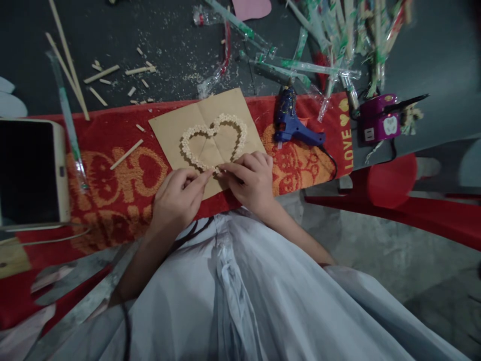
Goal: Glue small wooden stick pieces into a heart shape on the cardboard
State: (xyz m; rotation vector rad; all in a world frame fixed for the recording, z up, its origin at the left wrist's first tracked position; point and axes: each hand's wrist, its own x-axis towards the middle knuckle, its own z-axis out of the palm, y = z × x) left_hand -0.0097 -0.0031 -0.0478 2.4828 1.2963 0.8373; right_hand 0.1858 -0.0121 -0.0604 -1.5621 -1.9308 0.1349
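Observation:
A heart outline (187,145) built of small pale pieces lies on a creased tan sheet of paper (169,133). My left hand (178,195) rests at the paper's lower edge, its thumb and index finger brought together at the heart's bottom tip. From the other side my right hand (251,180) reaches the same tip, fingers curled and pinched close to the left fingertips. Whatever sits between the fingertips is too small to make out. A blue glue gun (296,128) lies to the right of the paper on a red patterned towel (150,173).
Cut wooden sticks (101,74) and crumbs lie on the dark table (169,30). Plastic-wrapped sticks (315,65) are heaped at the back right. A purple box (379,120) stands right of the towel, a tablet (32,173) at the left. A red chair (391,183) is beyond the edge.

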